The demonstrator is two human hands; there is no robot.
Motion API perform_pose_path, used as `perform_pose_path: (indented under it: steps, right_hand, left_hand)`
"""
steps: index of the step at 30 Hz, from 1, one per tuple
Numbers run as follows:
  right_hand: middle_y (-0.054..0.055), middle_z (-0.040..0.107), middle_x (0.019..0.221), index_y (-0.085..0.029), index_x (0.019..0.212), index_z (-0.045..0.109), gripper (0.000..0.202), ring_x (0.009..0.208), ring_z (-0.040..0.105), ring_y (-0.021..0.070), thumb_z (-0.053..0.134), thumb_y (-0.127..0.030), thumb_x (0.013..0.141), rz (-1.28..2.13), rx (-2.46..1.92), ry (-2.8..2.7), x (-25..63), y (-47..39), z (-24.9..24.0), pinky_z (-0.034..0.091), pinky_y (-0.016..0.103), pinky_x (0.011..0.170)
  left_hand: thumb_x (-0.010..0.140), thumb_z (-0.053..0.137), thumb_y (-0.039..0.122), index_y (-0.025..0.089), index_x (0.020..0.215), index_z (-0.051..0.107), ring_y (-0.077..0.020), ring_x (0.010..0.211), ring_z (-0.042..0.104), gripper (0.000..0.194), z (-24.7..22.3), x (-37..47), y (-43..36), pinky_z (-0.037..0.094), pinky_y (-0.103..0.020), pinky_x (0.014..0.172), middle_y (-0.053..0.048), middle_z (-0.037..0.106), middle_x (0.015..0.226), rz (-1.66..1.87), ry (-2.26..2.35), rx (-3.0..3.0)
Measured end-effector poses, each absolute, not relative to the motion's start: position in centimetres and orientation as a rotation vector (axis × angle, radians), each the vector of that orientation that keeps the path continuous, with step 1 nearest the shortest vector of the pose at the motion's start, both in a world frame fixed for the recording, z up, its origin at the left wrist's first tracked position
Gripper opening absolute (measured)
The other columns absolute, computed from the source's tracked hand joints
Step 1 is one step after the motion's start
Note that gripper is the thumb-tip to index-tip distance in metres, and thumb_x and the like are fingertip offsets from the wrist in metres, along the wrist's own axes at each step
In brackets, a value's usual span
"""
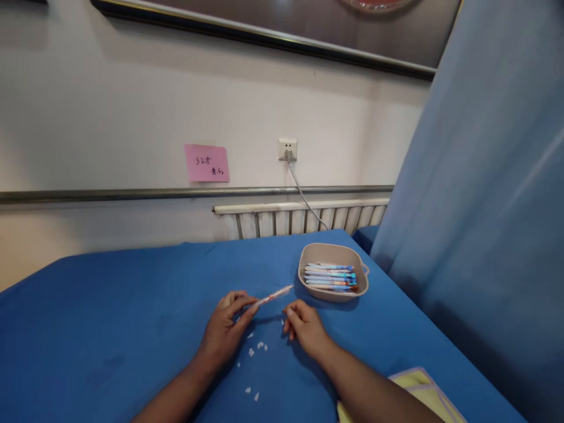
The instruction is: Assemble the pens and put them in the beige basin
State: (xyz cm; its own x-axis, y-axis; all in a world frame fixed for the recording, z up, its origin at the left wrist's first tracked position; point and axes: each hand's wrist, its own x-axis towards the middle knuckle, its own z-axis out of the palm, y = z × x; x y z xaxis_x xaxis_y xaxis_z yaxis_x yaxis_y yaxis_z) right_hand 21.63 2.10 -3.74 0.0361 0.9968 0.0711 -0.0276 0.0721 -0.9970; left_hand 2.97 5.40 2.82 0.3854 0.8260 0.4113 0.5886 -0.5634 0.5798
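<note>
My left hand (227, 326) pinches a slim pen (273, 295) near one end. The pen is pale with orange-red marks, looks to be in clear wrapping, and points right toward the bin. My right hand (306, 329) is just below its far end, apart from it, with thumb and fingers curled together. A tiny white bit shows beside those fingertips; whether they grip it is unclear. Several small white scraps (252, 352) lie on the blue cover between my hands. A beige bin (335, 249) beyond my right hand holds several pens (330, 276) lying side by side.
A blue cover (132, 317) spreads over the bed-like surface. Under my right forearm lies a yellow cloth (423, 390) with purple edging. A blue curtain (476, 176) hangs at right. Along the wall run a metal rail (110, 195) and a plugged-in cable (302, 192).
</note>
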Motion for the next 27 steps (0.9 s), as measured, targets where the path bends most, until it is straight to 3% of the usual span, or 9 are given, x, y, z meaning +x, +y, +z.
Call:
perform_pose_path:
  steps: [4,8,14,21,27]
  right_hand:
    - [-0.004,0.055,0.053,-0.017,0.080,0.052,0.024,0.039,0.045,0.0069,0.048,-0.040,0.082,1.117,-1.208,-1.264,21.3,2.4,-4.0,0.035,0.017,0.041]
    - [-0.004,0.058,0.057,-0.018,0.079,0.054,0.011,0.043,0.049,0.0081,0.047,-0.025,0.083,1.072,-1.313,-1.375,21.3,2.3,-4.0,0.037,0.018,0.045]
    - [0.000,0.067,0.068,-0.020,0.085,0.061,0.014,0.058,0.060,0.0132,0.048,-0.018,0.080,0.895,-1.432,-1.563,21.8,1.7,-2.4,0.040,0.021,0.052]
    - [0.003,0.070,0.075,-0.021,0.088,0.063,0.016,0.071,0.063,0.0168,0.050,-0.019,0.079,0.856,-1.442,-1.650,22.3,1.6,-1.7,0.042,0.024,0.060]
    - [0.001,0.067,0.073,-0.019,0.086,0.064,0.015,0.066,0.060,0.0143,0.050,-0.017,0.079,0.857,-1.420,-1.521,22.8,1.4,-2.9,0.042,0.023,0.061]
  left_hand:
    - [0.088,0.046,0.041,0.025,0.100,0.066,-0.0199,0.091,0.052,0.028,5.9,8.9,8.1,0.040,-0.032,0.083,-0.005,0.058,0.095,0.852,1.057,2.566]
    - [0.085,0.051,0.035,0.024,0.096,0.067,-0.0229,0.093,0.052,0.022,7.4,16.6,11.9,0.037,-0.035,0.084,-0.007,0.059,0.099,0.496,1.014,2.848]
    - [0.077,0.061,0.030,0.023,0.088,0.071,-0.0246,0.089,0.057,0.017,6.0,22.7,15.7,0.039,-0.034,0.081,-0.007,0.065,0.091,0.282,0.942,2.885]
    - [0.072,0.062,0.025,0.021,0.084,0.072,-0.0253,0.090,0.059,0.016,5.5,23.3,16.8,0.040,-0.036,0.086,-0.008,0.069,0.091,0.220,0.954,2.839]
    - [0.084,0.044,0.027,0.021,0.106,0.065,-0.0190,0.101,0.057,0.030,6.1,14.6,16.9,0.041,-0.028,0.091,-0.004,0.065,0.109,0.409,1.068,2.684]
